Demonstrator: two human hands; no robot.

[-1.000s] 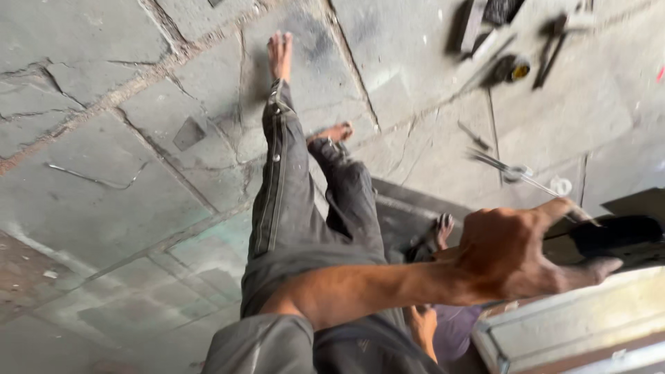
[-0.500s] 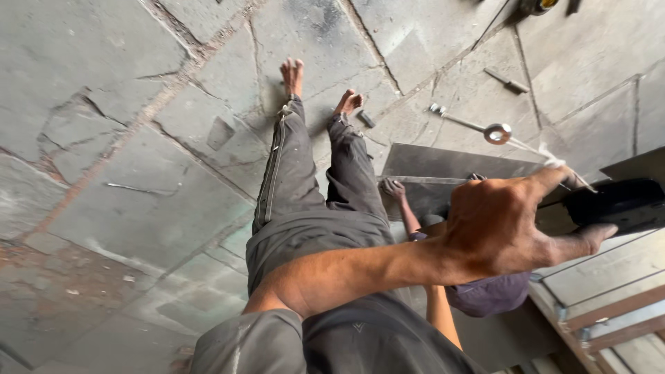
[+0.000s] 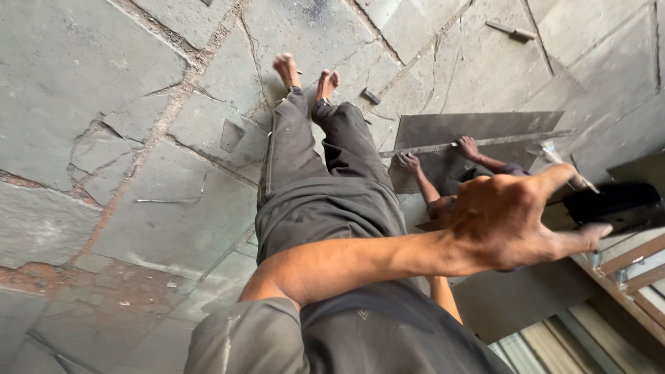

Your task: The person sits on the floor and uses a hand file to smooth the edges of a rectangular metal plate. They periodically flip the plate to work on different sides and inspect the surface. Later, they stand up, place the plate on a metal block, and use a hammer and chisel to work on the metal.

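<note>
Above the cracked grey stone floor (image 3: 138, 228), left hand (image 3: 516, 221) reaches out empty, fingers spread, near a black box-shaped object (image 3: 616, 204).

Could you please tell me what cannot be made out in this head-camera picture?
- Left hand: not in the head view at all.
- Right hand: whether it touches the black object beyond it; its back hides the palm.
- The other person crouching at the metal sheet: mostly hidden behind that hand.
- Small tool on the stone floor: too small to identify.
</note>
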